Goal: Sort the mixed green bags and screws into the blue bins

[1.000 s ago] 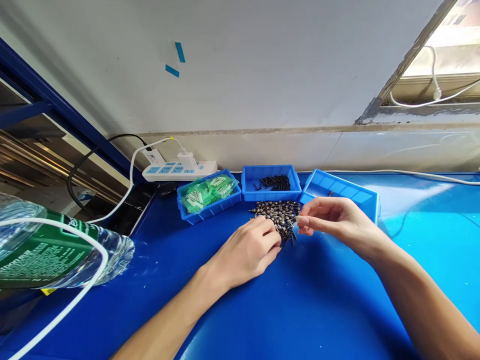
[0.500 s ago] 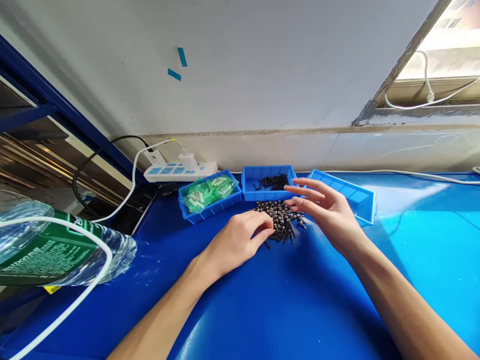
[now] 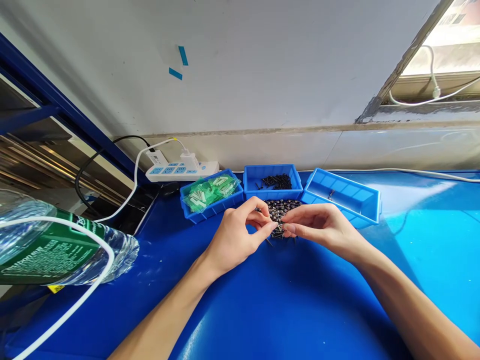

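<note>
Head view: left hand (image 3: 236,239), right hand (image 3: 329,227) nearly pinched at screw pile (image 3: 281,206); hold unclear.

Daylight from the window (image 3: 457,37) top right, blown out there. Bright patch plus pale glare on the desk's (image 3: 446,240) right side, soft shadow lower middle. Wide-angle stretch at edges (bottle (image 3: 48,250) looks pulled sideways). Fine detail on the screws (image 3: 279,206) smeared.
</note>
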Demonstrator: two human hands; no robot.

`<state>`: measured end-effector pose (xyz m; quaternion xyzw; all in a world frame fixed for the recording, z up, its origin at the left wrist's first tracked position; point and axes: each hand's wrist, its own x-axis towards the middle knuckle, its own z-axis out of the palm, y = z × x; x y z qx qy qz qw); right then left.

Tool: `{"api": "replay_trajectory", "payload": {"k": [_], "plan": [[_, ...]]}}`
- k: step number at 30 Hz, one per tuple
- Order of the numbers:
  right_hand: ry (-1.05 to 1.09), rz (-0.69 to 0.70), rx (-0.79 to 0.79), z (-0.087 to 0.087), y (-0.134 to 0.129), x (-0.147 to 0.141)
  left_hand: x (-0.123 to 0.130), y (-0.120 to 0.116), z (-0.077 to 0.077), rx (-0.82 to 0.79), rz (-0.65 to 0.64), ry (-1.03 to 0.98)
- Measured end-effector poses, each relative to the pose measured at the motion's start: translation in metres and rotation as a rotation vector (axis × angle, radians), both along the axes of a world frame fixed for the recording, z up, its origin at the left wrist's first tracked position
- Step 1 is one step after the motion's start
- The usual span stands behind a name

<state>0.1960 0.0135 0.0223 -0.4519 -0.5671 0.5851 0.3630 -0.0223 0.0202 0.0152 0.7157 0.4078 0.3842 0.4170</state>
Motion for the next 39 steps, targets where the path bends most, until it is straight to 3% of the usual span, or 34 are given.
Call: {"api": "replay_trajectory", "payload": {"k": [9,12,16,20,26,33,39], "plan": [[0.034,0.040,-0.017,0.001,-0.001,-0.003,0.001,-0.002,0.000,-0.061,-0.060,-0.037],[0.041,0.035,-0.022,0.001,0.000,0.000,-0.004,0.001,0.003,-0.015,-0.105,0.089],[0.068,-0.132,0.042,-0.005,0.005,0.004,-0.015,0.006,0.004,0.208,-0.200,0.422],[0.170,-0.346,0.188,-0.015,0.010,0.002,-0.017,0.008,-0.002,0.311,-0.295,0.560],[0.145,-0.372,0.187,-0.017,0.005,-0.001,-0.010,0.005,-0.007,0.374,-0.298,0.711],[0.191,-0.375,0.149,-0.008,0.004,0.000,-0.011,0.004,-0.001,0.358,-0.332,0.690],[-0.001,-0.246,0.185,-0.004,0.003,0.000,-0.013,0.007,0.003,0.314,-0.203,0.385]]}}
